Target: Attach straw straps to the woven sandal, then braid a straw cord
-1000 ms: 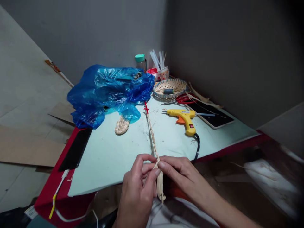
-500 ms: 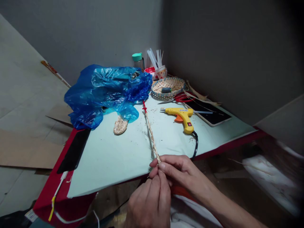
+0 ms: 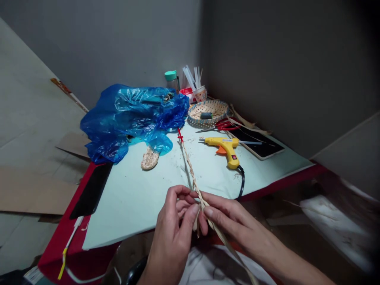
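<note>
A pale straw braid (image 3: 189, 166) runs from a red tie (image 3: 180, 136) near the blue bag down to my hands at the table's front edge. My left hand (image 3: 178, 221) pinches a short flat strand at the braid's lower end. Opposite it, my right hand (image 3: 225, 215) grips the braid between thumb and fingers. One long loose strand (image 3: 228, 245) trails from there toward my lap. A coiled straw piece (image 3: 150, 158) lies on the table, partly under the bag.
Around the braid are a blue plastic bag (image 3: 133, 114), a yellow glue gun (image 3: 227, 148), red-handled scissors (image 3: 224, 126), a woven basket (image 3: 208, 111) with a thread spool, and a dark tablet (image 3: 261, 144). At the left edge lies a black phone (image 3: 92, 190). Glue sticks (image 3: 190, 77) stand in a cup.
My left hand dipped low over the strands in front of the right hand, then came back up beside the braid. A long strand now hangs out to the right. My right hand stayed at the braid.
</note>
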Demonstrator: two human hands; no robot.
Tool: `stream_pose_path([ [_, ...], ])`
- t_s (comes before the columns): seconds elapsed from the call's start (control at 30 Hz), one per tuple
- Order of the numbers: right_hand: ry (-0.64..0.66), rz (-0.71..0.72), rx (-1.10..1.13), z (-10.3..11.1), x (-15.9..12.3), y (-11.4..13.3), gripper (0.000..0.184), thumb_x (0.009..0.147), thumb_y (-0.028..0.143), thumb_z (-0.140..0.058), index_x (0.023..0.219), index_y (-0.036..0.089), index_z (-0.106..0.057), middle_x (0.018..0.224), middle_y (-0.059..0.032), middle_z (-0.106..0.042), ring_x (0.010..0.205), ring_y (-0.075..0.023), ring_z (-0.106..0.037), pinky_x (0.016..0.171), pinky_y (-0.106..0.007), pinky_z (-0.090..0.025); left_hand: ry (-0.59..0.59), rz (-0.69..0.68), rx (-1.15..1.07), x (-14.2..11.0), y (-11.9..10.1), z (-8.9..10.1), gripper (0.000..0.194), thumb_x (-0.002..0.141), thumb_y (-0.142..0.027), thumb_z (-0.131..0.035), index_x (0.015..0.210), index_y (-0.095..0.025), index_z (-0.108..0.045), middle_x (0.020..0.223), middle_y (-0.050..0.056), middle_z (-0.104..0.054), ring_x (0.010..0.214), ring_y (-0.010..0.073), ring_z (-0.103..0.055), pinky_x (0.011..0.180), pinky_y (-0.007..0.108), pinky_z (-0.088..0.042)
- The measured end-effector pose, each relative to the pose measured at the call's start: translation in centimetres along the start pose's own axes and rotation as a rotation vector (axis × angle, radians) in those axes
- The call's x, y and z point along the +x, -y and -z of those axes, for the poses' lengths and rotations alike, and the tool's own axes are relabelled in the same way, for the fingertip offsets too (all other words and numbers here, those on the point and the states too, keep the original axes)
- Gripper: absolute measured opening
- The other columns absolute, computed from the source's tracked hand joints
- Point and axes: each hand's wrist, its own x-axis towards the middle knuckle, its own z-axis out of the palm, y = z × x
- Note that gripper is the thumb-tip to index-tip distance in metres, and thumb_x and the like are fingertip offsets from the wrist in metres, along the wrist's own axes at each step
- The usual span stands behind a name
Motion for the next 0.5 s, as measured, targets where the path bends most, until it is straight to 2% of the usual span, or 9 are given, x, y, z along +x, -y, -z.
stream_pose_path([
  [0.1,-0.046,0.027,-0.154,-0.3,-0.2,-0.1,0.033,0.102,0.038,-0.045,0.124,0.019,-0.060,0.087,-0.0017,-0.064,0.088,-0.0173,-0.061,0.085,-0.027,-0.048,0.042,0.018,-0.013,0.2,0.2,-0.4,0.019,0.093,-0.032,-0.052,0.108,-0.021,-0.045,0.087,0.000,-0.059,0.063,0.0104,-0.057,0.063,0.025,-0.045],
  [0.2,-0.112,0.048,-0.356,-0.4,-0.6,-0.5,0.036,0.102,0.039,-0.041,0.132,0.025,-0.057,0.096,-0.0025,-0.068,0.096,-0.0188,-0.062,0.089,-0.029,-0.049,0.062,0.027,0.034,0.3,0.3,-0.5,0.018,0.095,-0.031,-0.047,0.111,-0.023,-0.042,0.074,-0.005,-0.056,0.054,0.0095,-0.051,0.060,0.025,-0.042],
  [0.3,-0.089,0.055,-0.499,-0.2,-1.1,-0.8,0.038,0.104,0.038,-0.038,0.139,0.027,-0.051,0.093,-0.0018,-0.069,0.093,-0.0178,-0.063,0.085,-0.028,-0.051,0.090,0.022,0.016,0.4,0.4,-0.5,0.016,0.095,-0.029,-0.046,0.109,-0.023,-0.041,0.066,-0.007,-0.054,0.055,0.0111,-0.054,0.065,0.027,-0.043],
  [0.4,-0.047,0.096,-0.578,0.1,-1.3,-0.4,0.037,0.104,0.033,-0.037,0.139,0.028,-0.049,0.089,-0.0009,-0.069,0.087,-0.0159,-0.064,0.079,-0.025,-0.051,0.109,0.088,-0.102,0.7,0.7,-0.1,0.017,0.092,-0.028,-0.051,0.105,-0.022,-0.042,0.068,-0.007,-0.053,0.051,0.0089,-0.053,0.057,0.024,-0.039],
  [0.5,-0.013,0.099,-0.604,0.1,-0.9,0.2,0.032,0.104,0.025,-0.037,0.130,0.026,-0.054,0.084,-0.0003,-0.068,0.077,-0.0141,-0.063,0.071,-0.022,-0.049,0.106,0.197,-0.183,0.9,1.0,0.5,0.023,0.086,-0.029,-0.061,0.100,-0.021,-0.045,0.063,-0.009,-0.049,0.043,0.0049,-0.037,0.044,0.020,-0.025],
])
